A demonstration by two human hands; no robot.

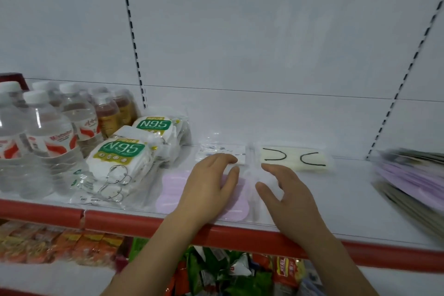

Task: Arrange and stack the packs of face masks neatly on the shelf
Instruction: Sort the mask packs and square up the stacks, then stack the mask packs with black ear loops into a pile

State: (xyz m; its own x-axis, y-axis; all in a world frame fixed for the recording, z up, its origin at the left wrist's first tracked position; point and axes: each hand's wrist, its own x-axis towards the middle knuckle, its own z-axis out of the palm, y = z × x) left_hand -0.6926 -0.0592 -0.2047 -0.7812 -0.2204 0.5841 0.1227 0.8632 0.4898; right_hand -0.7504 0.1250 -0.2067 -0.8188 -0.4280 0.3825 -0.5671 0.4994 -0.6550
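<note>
A clear pack of pink face masks (pixel 171 191) lies flat at the front of the white shelf (pixel 348 197). My left hand (pixel 209 185) rests on it with fingers spread and relaxed. My right hand (pixel 286 197) lies beside it on the pack's clear right edge, thumb and fingers apart. Behind the hands lie a clear pack with white masks (pixel 216 150) and a cream pack with black ear loops (pixel 295 157). Two stacks of N95 packs (pixel 125 158) stand to the left.
Water bottles (pixel 40 137) and amber drink bottles (pixel 108 115) crowd the shelf's left end. A blurred pile of purple and grey packs (pixel 410 180) lies at the right. A red rail (pixel 240 233) edges the shelf; snack packets (pixel 72 245) fill the shelf below.
</note>
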